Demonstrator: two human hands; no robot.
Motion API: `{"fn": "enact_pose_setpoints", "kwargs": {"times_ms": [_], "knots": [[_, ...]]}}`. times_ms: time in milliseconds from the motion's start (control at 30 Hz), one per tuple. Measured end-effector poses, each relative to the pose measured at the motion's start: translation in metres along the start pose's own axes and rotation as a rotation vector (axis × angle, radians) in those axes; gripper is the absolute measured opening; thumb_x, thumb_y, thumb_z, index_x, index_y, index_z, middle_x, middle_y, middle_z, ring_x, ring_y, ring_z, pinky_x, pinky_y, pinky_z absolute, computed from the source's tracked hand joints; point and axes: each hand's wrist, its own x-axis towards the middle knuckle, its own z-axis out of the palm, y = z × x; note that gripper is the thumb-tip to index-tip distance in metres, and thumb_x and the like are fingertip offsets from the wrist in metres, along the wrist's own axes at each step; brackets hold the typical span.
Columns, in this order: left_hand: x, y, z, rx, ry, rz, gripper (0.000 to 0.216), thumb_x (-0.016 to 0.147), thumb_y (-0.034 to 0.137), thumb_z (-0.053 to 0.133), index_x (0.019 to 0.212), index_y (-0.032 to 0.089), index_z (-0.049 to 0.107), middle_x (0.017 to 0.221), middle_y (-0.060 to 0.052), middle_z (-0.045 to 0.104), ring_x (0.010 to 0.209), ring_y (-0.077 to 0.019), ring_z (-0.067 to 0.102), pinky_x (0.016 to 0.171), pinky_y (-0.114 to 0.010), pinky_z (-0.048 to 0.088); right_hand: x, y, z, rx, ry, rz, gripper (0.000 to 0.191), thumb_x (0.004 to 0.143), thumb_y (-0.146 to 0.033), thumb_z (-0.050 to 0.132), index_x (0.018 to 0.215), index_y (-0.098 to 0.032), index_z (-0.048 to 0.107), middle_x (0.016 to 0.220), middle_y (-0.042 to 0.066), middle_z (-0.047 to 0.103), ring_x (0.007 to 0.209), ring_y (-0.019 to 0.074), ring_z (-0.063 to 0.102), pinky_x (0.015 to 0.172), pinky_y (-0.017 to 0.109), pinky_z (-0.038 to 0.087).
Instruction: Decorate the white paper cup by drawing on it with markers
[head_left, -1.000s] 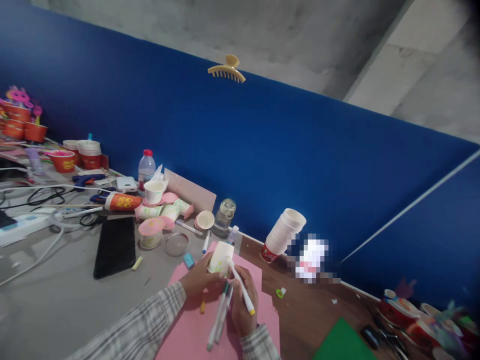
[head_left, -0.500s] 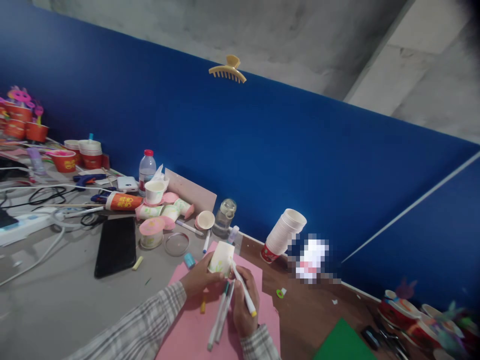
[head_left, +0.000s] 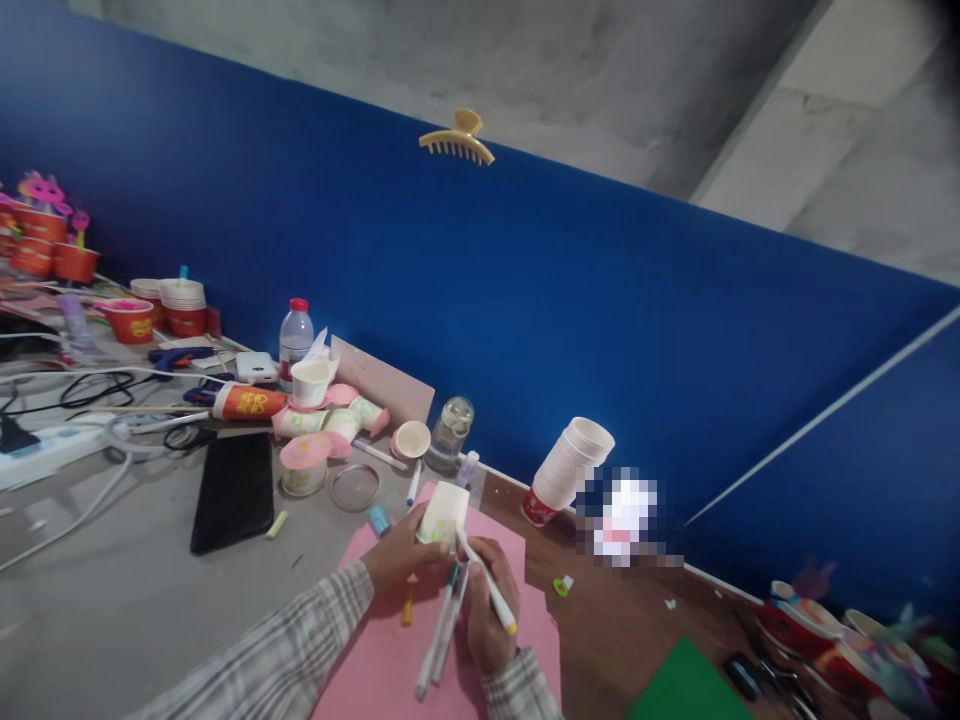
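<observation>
My left hand [head_left: 405, 550] is closed around a small white paper cup [head_left: 444, 512] with faint yellow-green drawing on its side. In my right hand [head_left: 491, 605] is a white marker [head_left: 489, 583] with a yellow end, its tip at the cup's lower right side. Below the cup, two more slim markers [head_left: 442, 635] lie on pink paper [head_left: 375, 660], their upper ends near my right fingers. A yellow pen cap [head_left: 406, 610] rests on the same paper, and a blue glue-stick-like piece [head_left: 379, 520] sits by my left wrist.
Behind the hands stand a glass jar [head_left: 452, 435], a tipped cup [head_left: 411, 440] and a leaning stack of paper cups [head_left: 568, 470]. Pink-and-white cup crafts [head_left: 304, 465], a black phone [head_left: 234, 492] and cables lie left. Green paper [head_left: 686, 685] is at lower right.
The marker tip has shifted slightly down and left along the cup's side. My left hand and the cup have barely moved.
</observation>
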Motion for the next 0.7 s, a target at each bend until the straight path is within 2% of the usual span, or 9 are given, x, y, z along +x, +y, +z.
{"fn": "enact_pose_setpoints", "kwargs": {"times_ms": [233, 433, 700], "knots": [[0.0, 0.0009, -0.0005, 0.018, 0.006, 0.012, 0.041, 0.05, 0.02, 0.072, 0.088, 0.017, 0.058, 0.075, -0.006, 0.062, 0.072, -0.0242, 0.055, 0.063, -0.035, 0.044, -0.0006, 0.001, -0.0002, -0.003, 0.008, 0.014, 0.022, 0.077, -0.036, 0.047, 0.085, -0.024, 0.063, 0.073, 0.001, 0.064, 0.066, 0.0217, 0.062, 0.06, 0.032, 0.051], [-0.0015, 0.0063, 0.0009, 0.095, 0.005, 0.014, 0.042, 0.05, 0.019, 0.071, 0.09, 0.016, 0.057, 0.078, -0.006, 0.063, 0.073, -0.024, 0.055, 0.064, -0.034, 0.044, 0.0006, 0.0014, 0.0013, -0.032, 0.023, 0.032, 0.025, 0.076, -0.039, 0.048, 0.09, -0.024, 0.062, 0.081, 0.002, 0.065, 0.071, 0.0227, 0.062, 0.063, 0.033, 0.052], [-0.0005, -0.0022, -0.0035, 0.116, -0.018, -0.004, 0.045, 0.053, 0.022, 0.071, 0.095, 0.017, 0.055, 0.079, -0.006, 0.064, 0.073, -0.0246, 0.056, 0.063, -0.034, 0.044, 0.0, 0.0024, 0.0014, -0.053, 0.022, 0.022, 0.026, 0.077, -0.041, 0.047, 0.09, -0.024, 0.062, 0.081, 0.002, 0.065, 0.072, 0.0234, 0.063, 0.063, 0.034, 0.051]]}}
